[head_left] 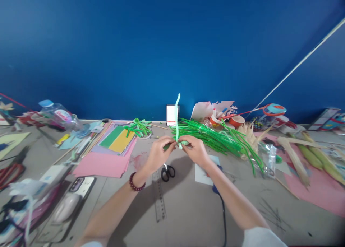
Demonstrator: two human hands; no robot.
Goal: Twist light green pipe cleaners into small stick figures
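My grip is closed on both sides: my left hand (pixel 157 154) and my right hand (pixel 196 150) pinch together one pale green pipe cleaner (pixel 177 117), with the fingertips almost touching each other. The pipe cleaner stands upright from my fingers, and its lower end is rolled into a small coil between them. I hold it above the worktop (pixel 188 211), just in front of the pile of dark green pipe cleaners (pixel 215 137). Near this pile, below my hands, lie black scissors (pixel 168 173) and a clear ruler (pixel 159 196). Left of the pile are sheets of pink paper (pixel 102 165). Right of the pile lie corn cobs (pixel 315 157). On my left wrist is a dark red bead bracelet (pixel 135 183).
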